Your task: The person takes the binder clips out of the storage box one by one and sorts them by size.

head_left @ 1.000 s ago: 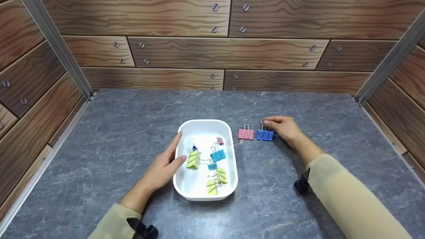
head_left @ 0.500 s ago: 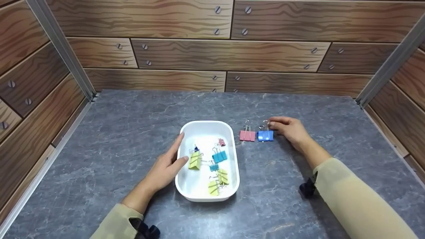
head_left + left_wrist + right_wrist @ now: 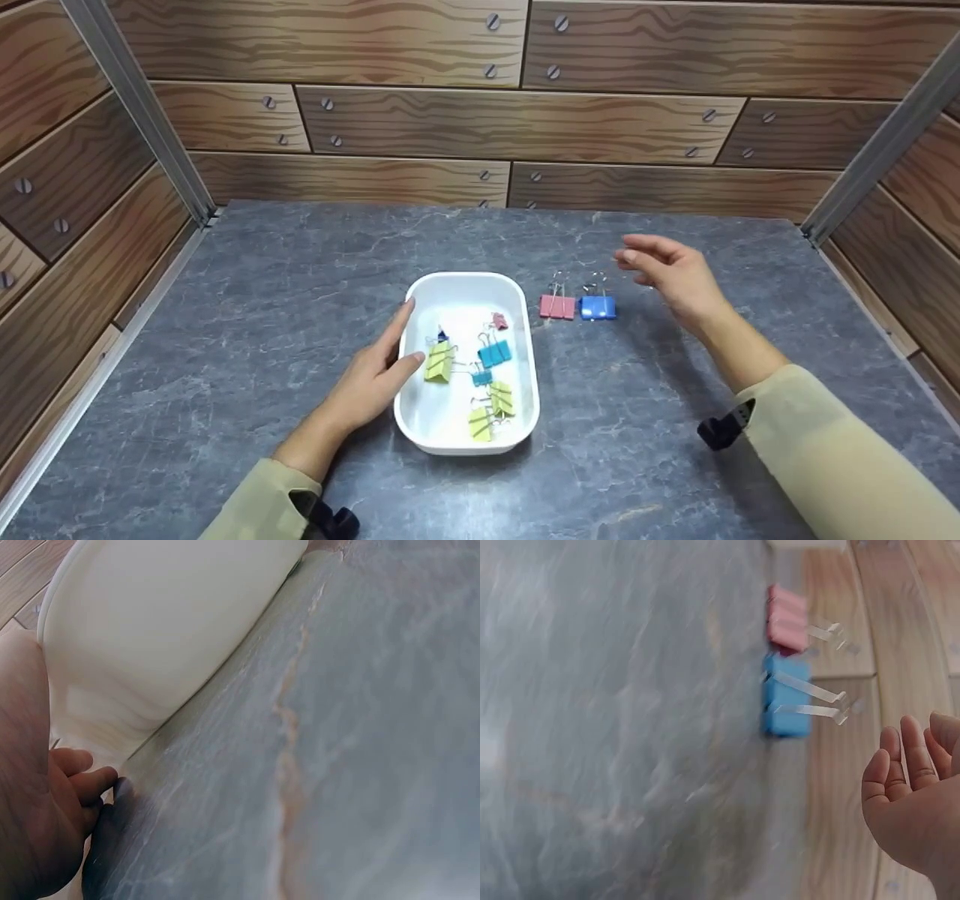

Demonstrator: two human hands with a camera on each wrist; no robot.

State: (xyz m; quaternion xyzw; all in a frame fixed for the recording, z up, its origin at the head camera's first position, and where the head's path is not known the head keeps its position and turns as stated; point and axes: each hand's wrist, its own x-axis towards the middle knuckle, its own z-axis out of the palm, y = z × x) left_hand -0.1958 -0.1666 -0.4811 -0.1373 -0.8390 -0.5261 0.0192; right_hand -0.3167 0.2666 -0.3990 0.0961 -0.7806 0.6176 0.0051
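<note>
While the left hand [image 3: 371,379] grips the rim of one white plastic tray [image 3: 469,292], the head view shows inside: three yellow metal binder clips [image 3: 439,363], two teal clips [image 3: 495,352], one small pink clip [image 3: 499,321], one small navy clip [image 3: 442,337]. Beside it on the grey marbled surface [image 3: 240,315]: one large pink clip [image 3: 557,307], one large blue clip [image 3: 598,308]; the relaxed right hand [image 3: 675,277] is empty. Left-wrist view: light pressure should steady the tray. Right-wrist view: pinching the wire handles [image 3: 810,711] likely keeps placement neat.
</note>
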